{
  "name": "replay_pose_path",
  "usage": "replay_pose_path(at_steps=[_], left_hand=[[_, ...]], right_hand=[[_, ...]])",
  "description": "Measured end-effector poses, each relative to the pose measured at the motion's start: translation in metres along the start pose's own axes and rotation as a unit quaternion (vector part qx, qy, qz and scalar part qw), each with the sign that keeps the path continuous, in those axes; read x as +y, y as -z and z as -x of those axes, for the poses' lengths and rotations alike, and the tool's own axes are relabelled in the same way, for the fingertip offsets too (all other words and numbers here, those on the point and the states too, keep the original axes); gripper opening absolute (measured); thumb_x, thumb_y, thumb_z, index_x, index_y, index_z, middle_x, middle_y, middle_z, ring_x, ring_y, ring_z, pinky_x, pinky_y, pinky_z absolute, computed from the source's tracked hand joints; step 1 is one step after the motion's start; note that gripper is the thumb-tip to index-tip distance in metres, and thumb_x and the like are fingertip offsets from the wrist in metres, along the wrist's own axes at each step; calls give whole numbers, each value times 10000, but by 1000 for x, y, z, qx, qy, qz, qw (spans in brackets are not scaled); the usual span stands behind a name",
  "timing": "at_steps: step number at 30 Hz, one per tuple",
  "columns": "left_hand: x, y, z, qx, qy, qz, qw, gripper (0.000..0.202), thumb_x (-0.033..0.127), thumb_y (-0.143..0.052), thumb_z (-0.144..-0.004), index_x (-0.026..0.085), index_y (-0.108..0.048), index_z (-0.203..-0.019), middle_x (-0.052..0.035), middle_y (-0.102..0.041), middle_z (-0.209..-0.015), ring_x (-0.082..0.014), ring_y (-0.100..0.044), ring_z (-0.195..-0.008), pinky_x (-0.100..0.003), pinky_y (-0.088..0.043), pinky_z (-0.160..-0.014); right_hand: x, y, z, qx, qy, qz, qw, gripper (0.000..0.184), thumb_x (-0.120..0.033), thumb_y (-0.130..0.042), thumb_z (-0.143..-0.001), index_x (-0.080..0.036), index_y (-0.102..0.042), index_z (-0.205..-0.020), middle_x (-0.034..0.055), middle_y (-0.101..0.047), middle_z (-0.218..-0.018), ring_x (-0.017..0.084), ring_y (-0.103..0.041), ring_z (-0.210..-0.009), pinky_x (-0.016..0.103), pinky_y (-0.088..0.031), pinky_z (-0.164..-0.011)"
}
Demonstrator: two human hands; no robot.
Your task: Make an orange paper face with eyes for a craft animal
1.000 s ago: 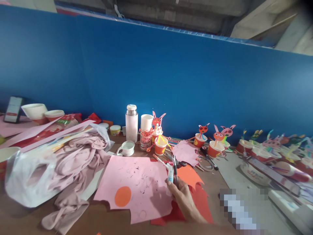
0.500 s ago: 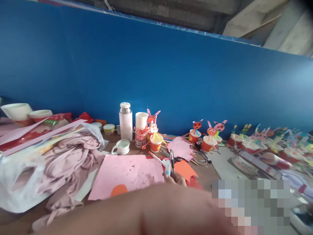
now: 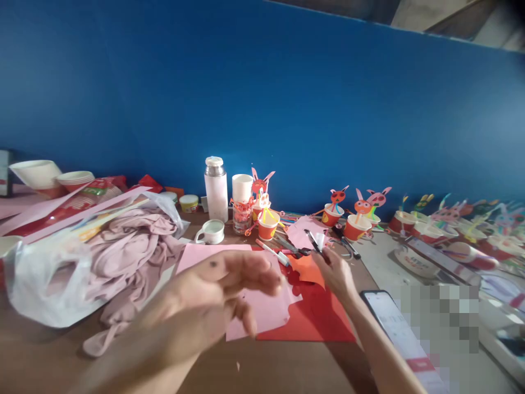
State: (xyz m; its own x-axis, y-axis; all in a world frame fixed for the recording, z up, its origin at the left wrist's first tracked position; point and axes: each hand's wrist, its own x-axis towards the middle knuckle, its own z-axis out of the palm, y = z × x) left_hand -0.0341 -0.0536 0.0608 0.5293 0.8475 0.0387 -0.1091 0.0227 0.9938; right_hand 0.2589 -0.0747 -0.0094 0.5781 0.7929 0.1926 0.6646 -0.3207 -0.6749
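Note:
In the middle of the head view, my left hand [image 3: 241, 282] is raised over the pink paper [image 3: 268, 309]. Its fingers are slightly bent, thumb apart, with nothing between them. Farther right, my right hand [image 3: 337, 269] grips a black pen [image 3: 313, 241]. A small white piece [image 3: 320, 238] shows beside the pen; whether it is held too I cannot tell. Under and beside the hands lie a red sheet [image 3: 318, 317] and an orange paper piece [image 3: 307, 269]. A white marker [image 3: 274, 251] rests just behind the pink paper.
A white mug [image 3: 212, 232], a pale thermos [image 3: 216, 191] and paper cups with rabbit figures [image 3: 268, 224] stand towards the blue partition [image 3: 262, 98]. Crumpled pink cloth [image 3: 135, 246] and a plastic bag [image 3: 45, 284] lie left. A phone [image 3: 388, 323] lies right.
My left arm, which spanned the foreground, has drawn back, bringing the left hand into view. My right hand with the pen has shifted right. The pink paper now lies differently, uncovering more red sheet.

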Motion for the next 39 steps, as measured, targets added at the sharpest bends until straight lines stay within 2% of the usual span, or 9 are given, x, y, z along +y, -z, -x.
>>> replay_pose_path(at_steps=[2,9,14,20,29,32,35,37,39], left_hand=[[6,-8,-23,-74,-12,-17,997,297,371,-584,-727,234,-613,-988,-69,-612,-1041,-251,-545,-990,-295,-458,-695],[-41,-6,-70,-88,32,-113,989,242,342,-519,-706,144,-562,-837,-62,-600,-817,-163,-536,-741,-256,-396,-610],[-50,-2,-76,-67,24,-81,994,269,357,-517,-698,130,-555,-836,-73,-619,-784,-170,-559,-733,-262,-404,-589],[-64,5,-75,-31,76,-65,995,257,335,-501,-693,130,-555,-839,-63,-633,-741,-144,-554,-657,-246,-398,-550],[-70,17,-79,22,89,-34,995,213,303,-515,-693,146,-544,-834,-34,-625,-685,-107,-518,-557,-202,-326,-464],[-69,14,-79,18,84,-28,996,207,288,-523,-692,142,-548,-836,-33,-623,-670,-115,-542,-581,-207,-348,-485],[-72,4,-72,-24,86,-17,996,227,290,-549,-696,135,-563,-861,-54,-642,-716,-142,-575,-652,-230,-392,-529],[-78,-7,-62,-84,101,-20,991,262,294,-598,-686,143,-582,-900,-63,-653,-759,-173,-592,-709,-262,-416,-564],[-87,-19,-49,-116,102,-29,988,309,305,-658,-662,178,-613,-940,-63,-660,-798,-218,-601,-787,-313,-440,-627]], right_hand=[[12,11,-12,-2,-21,75,997,276,-437,-441,-803,-200,-558,-724,36,-573,-691,203,-550,-704,277,-346,-593],[41,26,-32,-67,-122,268,953,361,-472,-471,-852,-142,-603,-913,59,-638,-858,189,-604,-795,378,-452,-733],[42,21,-34,-86,-128,316,936,327,-425,-454,-885,-146,-586,-993,62,-637,-961,175,-611,-844,377,-474,-767],[43,21,-34,-75,-99,314,941,456,-556,-362,-812,-192,-629,-881,131,-691,-850,302,-642,-876,371,-469,-682],[45,11,-32,18,-9,265,964,580,-514,-419,-774,-109,-513,-1178,215,-592,-1128,372,-545,-1046,490,-432,-813],[27,8,-23,81,45,237,967,525,-477,-328,-834,-109,-511,-1161,232,-575,-1134,386,-525,-1059,551,-407,-821],[-4,0,-2,102,150,196,964,465,-401,-277,-871,-140,-458,-1211,170,-552,-1201,295,-482,-1146,469,-364,-943],[-30,-9,21,100,296,135,940,489,-432,-256,-887,-153,-425,-1251,162,-541,-1216,294,-468,-1162,488,-340,-960],[-55,-20,47,37,467,63,881,583,-517,-244,-886,-147,-331,-1328,169,-506,-1266,294,-434,-1198,493,-312,-980]])
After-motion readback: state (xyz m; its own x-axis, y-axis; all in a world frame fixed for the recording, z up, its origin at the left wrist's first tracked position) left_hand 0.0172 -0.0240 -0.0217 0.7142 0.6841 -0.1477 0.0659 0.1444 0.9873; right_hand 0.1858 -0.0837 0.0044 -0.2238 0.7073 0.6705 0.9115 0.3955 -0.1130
